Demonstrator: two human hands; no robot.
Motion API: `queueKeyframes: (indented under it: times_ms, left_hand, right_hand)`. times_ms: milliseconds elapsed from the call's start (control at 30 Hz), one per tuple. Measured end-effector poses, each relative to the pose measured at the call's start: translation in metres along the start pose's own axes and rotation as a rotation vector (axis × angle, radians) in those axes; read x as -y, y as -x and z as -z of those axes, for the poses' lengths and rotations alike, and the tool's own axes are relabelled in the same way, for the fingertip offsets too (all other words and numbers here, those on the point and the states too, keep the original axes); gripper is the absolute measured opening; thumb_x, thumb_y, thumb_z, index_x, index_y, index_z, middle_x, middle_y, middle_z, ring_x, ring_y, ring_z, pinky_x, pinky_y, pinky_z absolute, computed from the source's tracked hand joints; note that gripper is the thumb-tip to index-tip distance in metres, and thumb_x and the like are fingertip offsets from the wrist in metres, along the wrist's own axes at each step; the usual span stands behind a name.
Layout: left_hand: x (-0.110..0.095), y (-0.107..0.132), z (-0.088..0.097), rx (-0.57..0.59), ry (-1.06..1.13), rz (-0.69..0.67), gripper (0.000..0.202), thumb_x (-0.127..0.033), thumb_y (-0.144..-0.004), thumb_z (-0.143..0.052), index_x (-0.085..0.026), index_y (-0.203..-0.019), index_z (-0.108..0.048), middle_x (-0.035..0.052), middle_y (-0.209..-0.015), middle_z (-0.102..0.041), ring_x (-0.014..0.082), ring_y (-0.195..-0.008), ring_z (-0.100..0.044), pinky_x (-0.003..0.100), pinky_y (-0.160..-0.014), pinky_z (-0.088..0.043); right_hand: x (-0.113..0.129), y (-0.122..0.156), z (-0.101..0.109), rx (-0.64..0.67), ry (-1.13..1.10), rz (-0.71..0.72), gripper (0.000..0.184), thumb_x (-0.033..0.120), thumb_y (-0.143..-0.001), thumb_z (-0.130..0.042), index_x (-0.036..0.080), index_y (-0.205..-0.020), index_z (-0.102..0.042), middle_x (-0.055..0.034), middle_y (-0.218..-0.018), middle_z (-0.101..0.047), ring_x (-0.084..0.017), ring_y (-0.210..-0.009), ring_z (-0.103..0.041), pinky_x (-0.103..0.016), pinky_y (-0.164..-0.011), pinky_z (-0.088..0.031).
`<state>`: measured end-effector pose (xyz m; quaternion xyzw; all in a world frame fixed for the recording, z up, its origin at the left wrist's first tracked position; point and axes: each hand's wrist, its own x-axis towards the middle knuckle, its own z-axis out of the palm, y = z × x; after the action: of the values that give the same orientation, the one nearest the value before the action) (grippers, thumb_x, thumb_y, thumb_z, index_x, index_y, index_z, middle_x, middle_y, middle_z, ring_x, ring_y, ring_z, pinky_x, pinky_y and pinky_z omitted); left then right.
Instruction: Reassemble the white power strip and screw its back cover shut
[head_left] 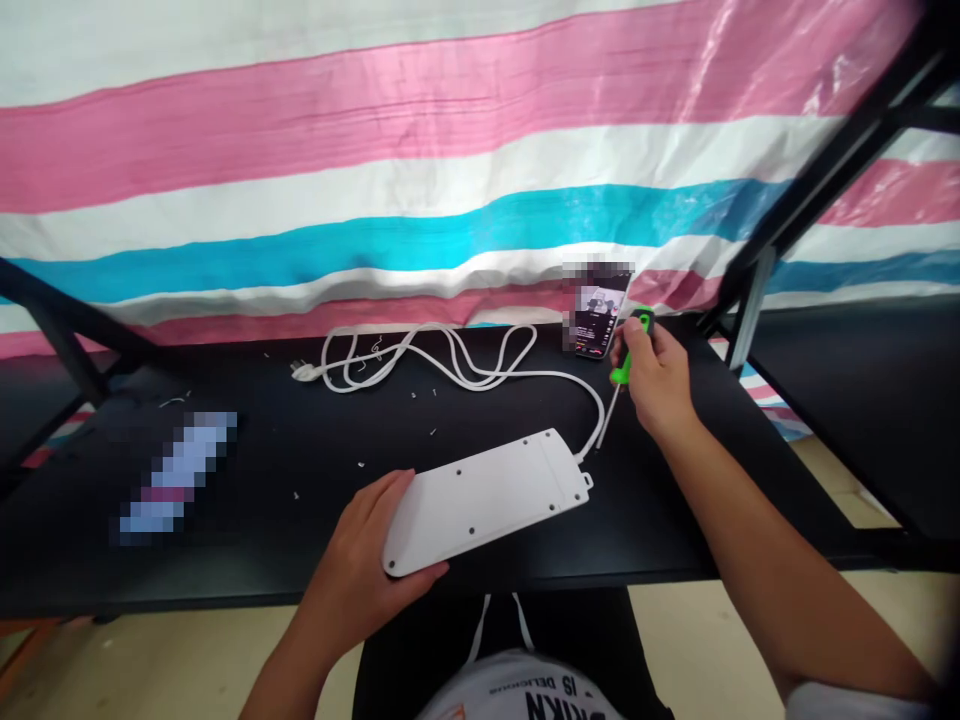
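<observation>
A white power strip (495, 505) lies back side up near the table's front edge, with several dark screw holes showing. My left hand (375, 545) grips its left end, thumb along the near side and fingers over the far side. From its right end a white cord (480, 380) runs back in loose loops to a plug (304, 371). To the right, my right hand (656, 370) is closed around the green and black handle of a screwdriver (621, 375). The shaft points down toward the table, its tip close to the cord and apart from the strip.
A phone (598, 310) with a lit screen leans at the back, beside my right hand. A blurred-out flat object (180, 475) lies at the left. Small screws (433, 432) and white scraps are scattered over the black table (247, 560). Striped sheeting (375, 120) hangs behind.
</observation>
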<state>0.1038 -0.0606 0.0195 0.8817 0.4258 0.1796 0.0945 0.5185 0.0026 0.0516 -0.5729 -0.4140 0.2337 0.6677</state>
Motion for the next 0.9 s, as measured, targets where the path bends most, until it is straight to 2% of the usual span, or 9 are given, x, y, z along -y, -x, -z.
queueKeyframes:
  times_ms: [100, 200, 333, 433, 500, 633, 900]
  left_hand:
    - [0.001, 0.001, -0.005, -0.007, 0.059, 0.016, 0.091, -0.048, -0.084, -0.078, -0.022, -0.159, -0.033, 0.0171, -0.152, -0.047, 0.0366, -0.136, -0.052, 0.053, -0.113, -0.048]
    - [0.000, 0.001, -0.006, -0.020, 0.069, 0.001, 0.093, -0.046, -0.083, -0.080, -0.021, -0.159, -0.032, 0.0182, -0.150, -0.048, 0.0371, -0.136, -0.052, 0.054, -0.113, -0.048]
    - [0.000, 0.002, -0.006, -0.038, 0.066, -0.011, 0.094, -0.045, -0.081, -0.081, -0.021, -0.158, -0.033, 0.0192, -0.149, -0.048, 0.0379, -0.134, -0.052, 0.055, -0.112, -0.049]
    - [-0.001, 0.002, -0.006, -0.061, 0.069, -0.028, 0.095, -0.043, -0.080, -0.082, -0.020, -0.157, -0.032, 0.0199, -0.148, -0.049, 0.0380, -0.134, -0.052, 0.055, -0.113, -0.048]
    - [-0.002, 0.002, -0.006, -0.073, 0.072, -0.030, 0.096, -0.043, -0.078, -0.084, -0.020, -0.157, -0.033, 0.0200, -0.148, -0.050, 0.0379, -0.134, -0.053, 0.055, -0.113, -0.048]
    - [-0.004, 0.001, -0.006, -0.084, 0.076, -0.026, 0.098, -0.045, -0.077, -0.085, -0.021, -0.156, -0.033, 0.0203, -0.147, -0.052, 0.0386, -0.133, -0.054, 0.055, -0.113, -0.047]
    - [-0.006, 0.001, -0.004, -0.071, 0.078, -0.003, 0.097, -0.041, -0.077, -0.085, -0.020, -0.157, -0.034, 0.0200, -0.148, -0.051, 0.0378, -0.134, -0.054, 0.054, -0.113, -0.047]
  right_hand:
    - [0.009, 0.011, -0.017, -0.030, -0.192, -0.046, 0.039, 0.060, -0.090, -0.069, 0.022, -0.091, -0.063, 0.0020, -0.070, -0.058, -0.010, -0.051, -0.051, -0.022, -0.042, -0.046]
    - [0.013, 0.013, -0.043, 0.008, -0.281, -0.068, 0.037, 0.057, -0.087, -0.073, 0.023, -0.092, -0.059, 0.0024, -0.075, -0.060, -0.012, -0.060, -0.061, -0.025, -0.052, -0.058]
    - [0.012, 0.006, -0.091, 0.141, -0.318, -0.060, 0.046, 0.056, -0.077, -0.082, 0.024, -0.094, -0.054, 0.0034, -0.085, -0.061, -0.015, -0.076, -0.070, -0.037, -0.072, -0.069]
    - [0.004, -0.001, -0.125, 0.237, -0.336, -0.099, 0.051, 0.058, -0.073, -0.084, 0.023, -0.093, -0.053, 0.0026, -0.086, -0.059, -0.016, -0.079, -0.071, -0.041, -0.078, -0.071]
    - [-0.003, -0.004, -0.141, 0.274, -0.327, -0.131, 0.053, 0.058, -0.070, -0.086, 0.023, -0.092, -0.053, 0.0030, -0.085, -0.058, -0.016, -0.077, -0.071, -0.043, -0.080, -0.071]
    - [-0.014, -0.004, -0.153, 0.288, -0.317, -0.176, 0.054, 0.058, -0.069, -0.086, 0.022, -0.091, -0.052, 0.0036, -0.084, -0.057, -0.016, -0.078, -0.071, -0.043, -0.080, -0.071]
    - [-0.010, -0.002, -0.153, 0.300, -0.331, -0.215, 0.053, 0.057, -0.070, -0.085, 0.022, -0.093, -0.055, 0.0035, -0.087, -0.058, -0.015, -0.079, -0.070, -0.041, -0.077, -0.071]
